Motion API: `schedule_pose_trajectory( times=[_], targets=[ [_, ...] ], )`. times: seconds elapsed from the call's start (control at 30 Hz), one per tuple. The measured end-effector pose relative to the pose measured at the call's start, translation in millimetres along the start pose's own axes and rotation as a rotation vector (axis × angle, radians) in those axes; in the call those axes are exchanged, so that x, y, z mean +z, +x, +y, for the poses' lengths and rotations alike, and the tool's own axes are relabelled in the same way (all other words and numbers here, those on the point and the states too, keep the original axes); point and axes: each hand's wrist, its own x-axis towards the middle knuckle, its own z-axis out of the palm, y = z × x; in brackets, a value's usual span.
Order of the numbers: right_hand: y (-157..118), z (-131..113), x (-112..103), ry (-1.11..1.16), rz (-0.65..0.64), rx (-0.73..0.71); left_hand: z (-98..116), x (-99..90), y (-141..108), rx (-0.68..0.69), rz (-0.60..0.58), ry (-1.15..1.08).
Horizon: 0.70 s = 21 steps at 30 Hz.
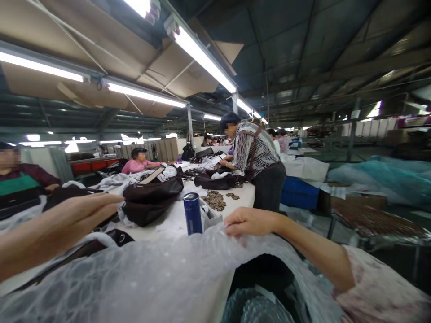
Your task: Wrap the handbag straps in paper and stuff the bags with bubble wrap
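Observation:
A wide sheet of bubble wrap [144, 269] spreads across the near side of the table and hangs over its right edge. My right hand [247, 222] pinches the sheet's upper edge, fingers closed on it. On the left, my left hand [101, 207] reaches out flat with fingers stretched, beside a dark brown handbag [151, 199]; its fingertips come close to the bag's side, and I cannot tell whether they touch. Between my hands a blue can [192, 214] stands upright, just behind the wrap. Part of another dark bag [119, 237] shows beneath my left forearm.
Small brass-coloured metal pieces [215, 200] lie heaped on the white table [247, 197]. A co-worker in a patterned top [257, 148] leans over more bags farther along. Other people sit across the table. A clear plastic roll [259, 309] is below the table edge; a blue bin [299, 192] stands right.

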Motion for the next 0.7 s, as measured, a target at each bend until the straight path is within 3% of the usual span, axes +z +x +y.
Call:
schedule_pose_trajectory(
  times=[0.07,0.17,0.27,0.33,0.47,0.57,0.7],
  targets=[
    [13,-18,8,-0.019,-0.038,-0.06,43,16.7,-2,0.118,-0.113,-0.038],
    [26,-40,22,-0.044,-0.059,-0.171,102,64.1,-11,0.175,-0.235,-0.071],
    [23,-41,39,-0.136,0.011,-0.145,124,99.1,-14,0.116,-0.383,-0.051],
    [11,-27,48,-0.184,0.081,-0.023,114,104.7,-10,0.1,-0.431,-0.088],
    [-18,15,55,-0.038,0.169,0.176,63,94.5,-4,0.022,-0.624,-0.308],
    [-31,40,53,0.011,0.23,0.207,30,92.5,-4,-0.111,-0.756,-0.419],
    [-30,57,58,-0.003,0.392,0.218,1,104.1,-2,-0.159,-0.763,-0.499]
  ],
)
